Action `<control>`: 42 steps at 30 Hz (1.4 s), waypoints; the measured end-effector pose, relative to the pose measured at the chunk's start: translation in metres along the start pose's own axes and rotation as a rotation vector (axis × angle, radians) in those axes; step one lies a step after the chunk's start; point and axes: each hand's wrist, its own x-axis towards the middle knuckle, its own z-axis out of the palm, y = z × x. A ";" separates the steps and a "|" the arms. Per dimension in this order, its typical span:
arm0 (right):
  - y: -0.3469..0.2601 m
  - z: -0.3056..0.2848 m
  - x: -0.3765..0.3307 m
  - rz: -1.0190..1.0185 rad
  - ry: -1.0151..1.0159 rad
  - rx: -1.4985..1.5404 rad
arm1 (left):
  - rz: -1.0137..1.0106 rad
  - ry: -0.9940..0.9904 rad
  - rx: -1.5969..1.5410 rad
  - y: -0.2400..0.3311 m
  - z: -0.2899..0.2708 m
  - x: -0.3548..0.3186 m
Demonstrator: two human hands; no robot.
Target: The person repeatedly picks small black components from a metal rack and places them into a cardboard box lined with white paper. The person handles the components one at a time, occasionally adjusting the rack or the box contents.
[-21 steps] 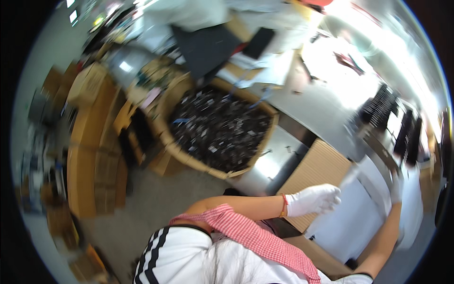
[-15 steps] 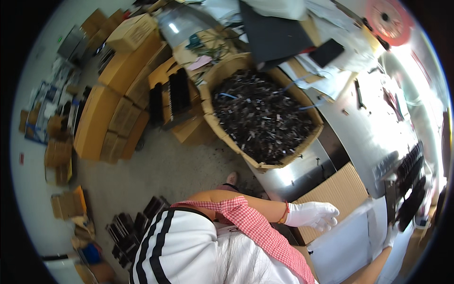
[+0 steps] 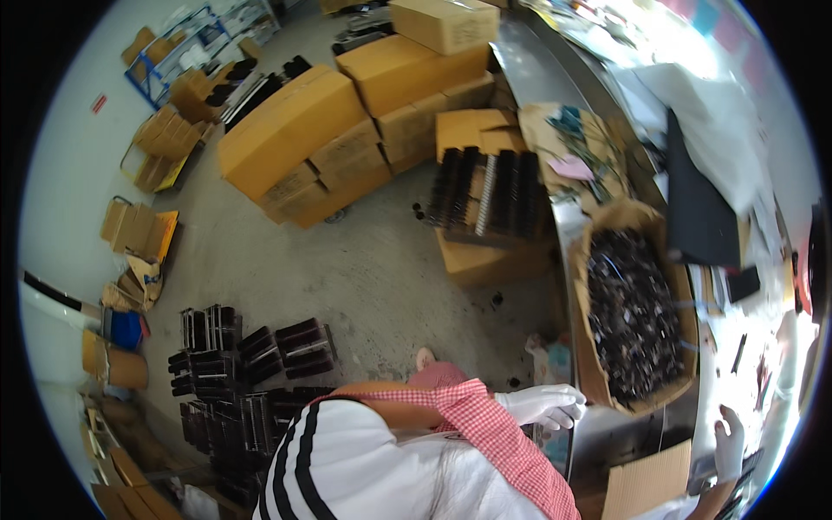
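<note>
White-gloved left hand (image 3: 542,406) near open carton (image 3: 622,215)

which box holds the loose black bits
The open box on the metal bench, just beyond the left hand; the stacked boxes farther left look shut.

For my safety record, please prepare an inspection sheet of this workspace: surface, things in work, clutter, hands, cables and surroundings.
Surface: metal table, shiny, partly covered.
Things in work: open carton filled with small dark pieces; corrugated cardboard nearer the person.
Clutter: black sheet, white plastic sheet, pink scrap.
Hands: left hand white-gloved, fingers loosely open, near the carton, nothing seen in it; right hand white-gloved, further right, grip unclear.
Cables: nothing seen.
Surroundings: stacked boxes; dark racks on the floor.
</note>
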 end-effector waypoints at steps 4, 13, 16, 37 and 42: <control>-0.251 0.046 0.105 -0.343 -0.258 -0.045 | 0.175 0.218 0.100 0.039 -0.084 -0.105; -0.603 0.120 0.231 -0.639 -0.745 0.047 | 0.635 0.727 -0.105 0.064 -0.215 -0.309; -0.698 0.152 0.262 -0.983 -0.684 -0.130 | 0.711 0.862 -0.031 0.071 -0.243 -0.345; -1.406 0.484 0.428 -0.514 -1.456 1.201 | 1.030 1.756 0.069 0.260 -0.476 -0.665; -1.549 0.562 0.442 -0.386 -1.301 1.162 | 1.125 1.876 -0.113 0.244 -0.538 -0.747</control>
